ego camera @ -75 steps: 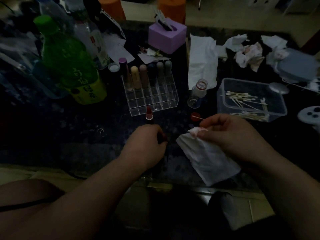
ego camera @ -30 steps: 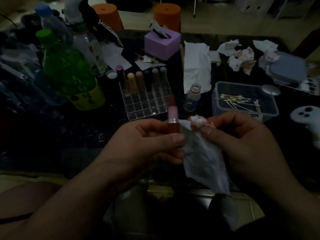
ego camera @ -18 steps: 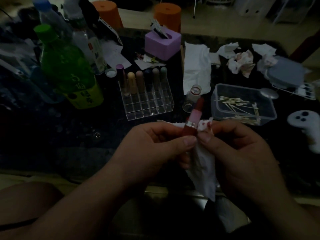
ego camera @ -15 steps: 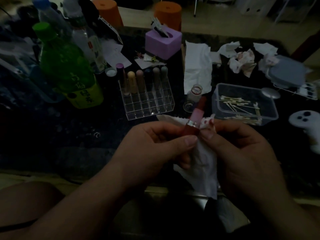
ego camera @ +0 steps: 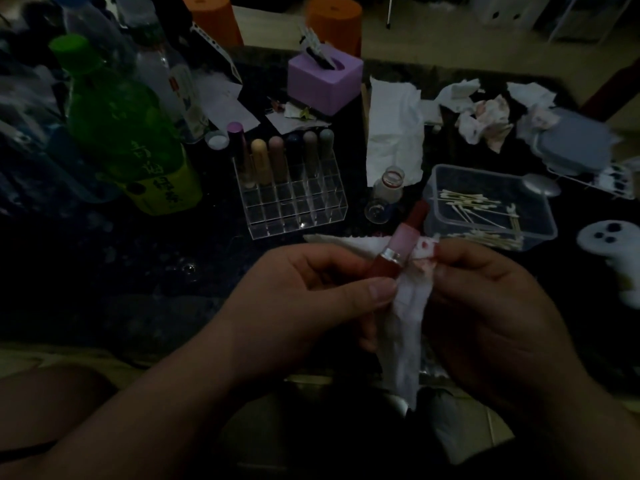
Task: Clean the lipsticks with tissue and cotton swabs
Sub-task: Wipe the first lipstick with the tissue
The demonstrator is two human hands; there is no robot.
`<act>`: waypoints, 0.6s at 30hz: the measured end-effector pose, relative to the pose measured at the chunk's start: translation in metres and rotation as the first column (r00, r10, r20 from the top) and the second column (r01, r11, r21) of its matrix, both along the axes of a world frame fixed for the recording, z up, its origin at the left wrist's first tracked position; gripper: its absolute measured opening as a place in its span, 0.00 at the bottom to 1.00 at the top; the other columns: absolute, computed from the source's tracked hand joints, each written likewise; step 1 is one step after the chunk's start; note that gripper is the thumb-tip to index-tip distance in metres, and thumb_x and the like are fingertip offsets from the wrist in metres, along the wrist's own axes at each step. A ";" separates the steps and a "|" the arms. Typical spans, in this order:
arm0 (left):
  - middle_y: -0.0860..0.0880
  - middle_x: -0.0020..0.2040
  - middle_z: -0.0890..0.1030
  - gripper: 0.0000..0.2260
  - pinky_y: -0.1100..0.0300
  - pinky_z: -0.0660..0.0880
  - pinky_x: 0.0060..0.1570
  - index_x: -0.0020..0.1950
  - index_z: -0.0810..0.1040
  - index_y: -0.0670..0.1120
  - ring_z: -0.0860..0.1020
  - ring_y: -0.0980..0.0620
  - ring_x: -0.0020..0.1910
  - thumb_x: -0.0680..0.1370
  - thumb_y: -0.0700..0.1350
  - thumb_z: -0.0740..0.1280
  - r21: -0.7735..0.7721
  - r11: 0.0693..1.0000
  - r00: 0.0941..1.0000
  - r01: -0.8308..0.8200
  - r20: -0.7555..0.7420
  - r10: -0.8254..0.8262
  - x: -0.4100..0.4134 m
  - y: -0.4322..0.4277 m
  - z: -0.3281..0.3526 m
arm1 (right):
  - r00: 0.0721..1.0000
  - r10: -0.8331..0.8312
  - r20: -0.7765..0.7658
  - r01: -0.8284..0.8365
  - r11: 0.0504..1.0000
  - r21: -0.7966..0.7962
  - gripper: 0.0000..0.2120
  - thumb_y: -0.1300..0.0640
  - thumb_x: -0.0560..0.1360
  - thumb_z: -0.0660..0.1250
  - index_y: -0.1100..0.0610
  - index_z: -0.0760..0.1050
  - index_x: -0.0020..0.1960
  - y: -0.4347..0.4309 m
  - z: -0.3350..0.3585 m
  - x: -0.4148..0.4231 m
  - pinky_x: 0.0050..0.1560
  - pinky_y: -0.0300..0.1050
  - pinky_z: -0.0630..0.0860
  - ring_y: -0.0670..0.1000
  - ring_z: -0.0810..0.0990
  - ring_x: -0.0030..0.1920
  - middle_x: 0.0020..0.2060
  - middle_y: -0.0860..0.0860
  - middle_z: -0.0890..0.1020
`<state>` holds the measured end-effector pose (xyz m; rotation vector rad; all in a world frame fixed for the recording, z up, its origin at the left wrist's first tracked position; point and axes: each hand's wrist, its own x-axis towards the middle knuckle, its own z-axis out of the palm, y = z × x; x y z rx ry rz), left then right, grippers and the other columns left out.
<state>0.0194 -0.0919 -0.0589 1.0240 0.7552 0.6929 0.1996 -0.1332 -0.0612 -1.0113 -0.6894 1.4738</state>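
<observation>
My left hand grips an open red lipstick by its base, its bullet tilted up and to the right. My right hand pinches a white tissue stained red near the top, held against the lipstick's right side. Behind them a clear acrylic organizer holds several capped lipsticks in its back row. A clear plastic box of cotton swabs stands to the right.
A green bottle and clear bottles stand at the left. A purple tissue box, a flat tissue, crumpled stained tissues, a small glass bottle and a white game controller sit on the dark table.
My left hand lifted the lipstick off the table and tilted it rightward. My right hand brought the stained tissue up against its side.
</observation>
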 end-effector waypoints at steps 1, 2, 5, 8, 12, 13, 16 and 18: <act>0.33 0.40 0.82 0.07 0.57 0.78 0.33 0.44 0.85 0.39 0.80 0.45 0.31 0.69 0.39 0.76 -0.004 1.000 1.000 0.019 -0.002 -0.019 -0.001 0.000 0.001 | 0.999 0.026 0.021 -0.026 1.000 -0.006 0.07 0.59 0.61 0.72 0.57 0.84 0.38 0.000 0.003 0.001 0.39 0.50 0.81 0.59 0.84 0.39 0.39 0.61 0.85; 0.30 0.40 0.81 0.07 0.57 0.78 0.33 0.45 0.84 0.38 0.79 0.45 0.31 0.69 0.39 0.75 -0.007 0.999 0.999 0.036 -0.008 -0.036 -0.001 0.001 0.002 | 0.998 0.061 0.017 -0.061 0.998 0.000 0.07 0.59 0.60 0.72 0.57 0.84 0.38 0.000 0.003 0.002 0.38 0.48 0.80 0.57 0.84 0.38 0.39 0.60 0.85; 0.29 0.43 0.81 0.09 0.57 0.78 0.34 0.47 0.84 0.37 0.79 0.44 0.32 0.70 0.41 0.73 -0.003 0.996 0.995 0.090 -0.047 -0.090 -0.005 0.003 0.004 | 0.987 0.162 -0.007 -0.161 0.986 0.035 0.14 0.56 0.61 0.79 0.59 0.84 0.44 0.004 -0.001 0.005 0.41 0.47 0.81 0.57 0.83 0.39 0.40 0.60 0.84; 0.30 0.44 0.82 0.09 0.57 0.78 0.34 0.47 0.85 0.39 0.80 0.42 0.33 0.70 0.41 0.74 0.011 0.991 0.988 0.132 -0.085 -0.131 -0.009 0.005 0.006 | 0.972 0.232 0.043 -0.234 0.972 0.039 0.14 0.52 0.59 0.82 0.57 0.85 0.41 0.008 -0.003 0.008 0.35 0.44 0.78 0.53 0.80 0.32 0.33 0.56 0.82; 0.35 0.47 0.84 0.09 0.55 0.78 0.36 0.47 0.84 0.38 0.80 0.32 0.41 0.71 0.41 0.76 0.026 0.985 0.978 0.172 -0.128 -0.167 -0.012 0.008 0.008 | 0.964 0.263 0.029 -0.265 0.963 0.058 0.18 0.53 0.60 0.82 0.64 0.82 0.42 0.010 -0.004 0.009 0.27 0.40 0.74 0.55 0.76 0.25 0.29 0.62 0.78; 0.37 0.48 0.85 0.09 0.55 0.78 0.36 0.47 0.84 0.37 0.81 0.32 0.42 0.71 0.41 0.76 0.027 0.983 0.975 0.180 -0.141 -0.174 -0.013 0.009 0.009 | 0.964 0.261 0.045 -0.263 0.962 0.073 0.18 0.52 0.60 0.82 0.63 0.83 0.42 0.010 -0.004 0.008 0.26 0.38 0.73 0.54 0.75 0.23 0.29 0.62 0.78; 0.35 0.46 0.85 0.09 0.55 0.78 0.37 0.47 0.84 0.36 0.82 0.33 0.41 0.70 0.40 0.77 0.030 0.983 0.971 0.184 -0.160 -0.177 -0.014 0.010 0.011 | 0.964 0.241 0.113 -0.254 0.960 0.119 0.11 0.54 0.62 0.80 0.57 0.84 0.41 0.011 -0.006 0.005 0.24 0.36 0.71 0.51 0.74 0.20 0.28 0.57 0.80; 0.34 0.44 0.84 0.09 0.53 0.79 0.39 0.46 0.84 0.37 0.83 0.37 0.38 0.69 0.39 0.77 0.031 0.988 0.975 0.150 -0.170 -0.143 -0.014 0.009 0.011 | 0.960 0.235 0.150 -0.256 0.957 0.136 0.11 0.53 0.62 0.80 0.55 0.83 0.41 0.011 -0.006 0.004 0.23 0.35 0.71 0.49 0.73 0.19 0.28 0.55 0.80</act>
